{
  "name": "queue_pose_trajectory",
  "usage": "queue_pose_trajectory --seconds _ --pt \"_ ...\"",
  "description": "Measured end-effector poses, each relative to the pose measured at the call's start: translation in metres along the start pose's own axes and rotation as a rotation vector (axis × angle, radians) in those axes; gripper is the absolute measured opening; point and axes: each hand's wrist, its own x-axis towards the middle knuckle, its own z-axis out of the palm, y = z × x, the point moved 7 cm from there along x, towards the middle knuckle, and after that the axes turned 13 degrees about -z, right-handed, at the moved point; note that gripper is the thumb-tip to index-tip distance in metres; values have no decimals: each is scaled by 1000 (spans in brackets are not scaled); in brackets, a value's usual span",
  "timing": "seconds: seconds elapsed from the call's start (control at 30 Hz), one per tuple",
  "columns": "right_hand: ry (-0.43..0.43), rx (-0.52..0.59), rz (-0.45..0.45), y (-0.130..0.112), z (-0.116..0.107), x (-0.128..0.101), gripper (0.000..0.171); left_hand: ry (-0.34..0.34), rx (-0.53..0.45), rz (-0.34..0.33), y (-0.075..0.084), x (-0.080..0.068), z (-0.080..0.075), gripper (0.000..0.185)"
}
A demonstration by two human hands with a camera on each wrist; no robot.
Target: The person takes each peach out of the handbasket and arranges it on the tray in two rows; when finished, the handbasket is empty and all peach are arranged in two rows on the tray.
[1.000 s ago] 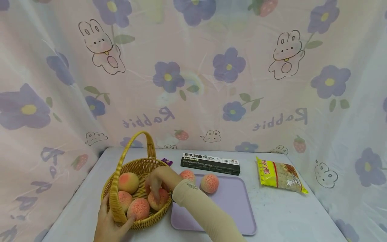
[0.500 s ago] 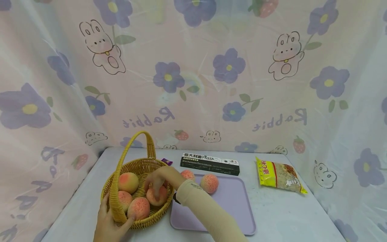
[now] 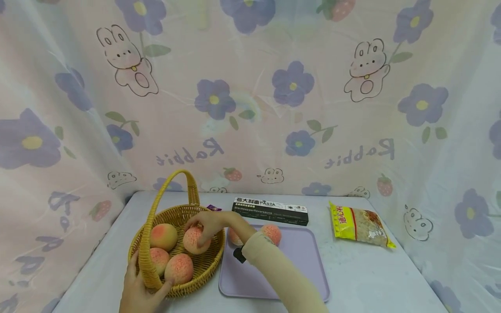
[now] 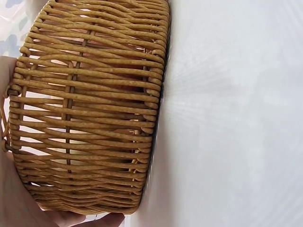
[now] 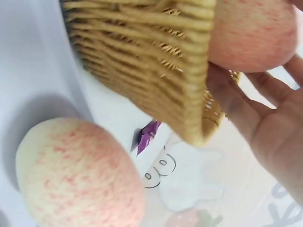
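Note:
A woven yellow basket [image 3: 203, 265] with a tall handle stands on the table at the left, with three peaches in it. My right hand [image 3: 205, 222] grips a fourth peach [image 3: 194, 240], raised above the basket's right side; the right wrist view shows this peach [image 5: 253, 33] in my fingers over the basket rim [image 5: 156, 61]. My left hand [image 3: 138, 291] holds the basket's near rim at the handle's base; the left wrist view shows the basket wall [image 4: 90, 109] against my palm. Two more peaches [image 3: 272, 233] lie on the lilac tray [image 3: 301, 269], one of them close in the right wrist view as a peach [image 5: 75, 175].
A dark pasta box [image 3: 270, 211] lies behind the tray. A yellow bag of macaroni [image 3: 360, 224] lies at the right. A small purple wrapper [image 3: 214, 208] sits behind the basket. A flowered curtain hangs round the table on three sides.
My right hand has lifted the peach from the basket's floor up and slightly towards the rim. The left hand has stayed on the basket.

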Motion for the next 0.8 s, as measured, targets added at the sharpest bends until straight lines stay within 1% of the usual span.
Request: queue_pose_trajectory --seconds 0.07,0.17,0.3,0.47,0.67,0.8 --pt "28 27 -35 1 -3 -4 58 1 -1 0 0 0 0 79" --pt "66 38 -68 3 -6 -11 59 2 -3 -1 1 0 -1 79" --pt "110 50 -85 8 -8 -20 61 14 -8 7 2 -1 -1 79" --pt "164 84 -92 12 -13 -35 61 42 -14 40 3 -1 -2 76" --pt "267 157 -99 15 -27 -60 59 41 -11 32 4 -1 -2 74" --pt "328 195 -109 22 -34 -83 58 27 -6 13 3 -2 -1 73"
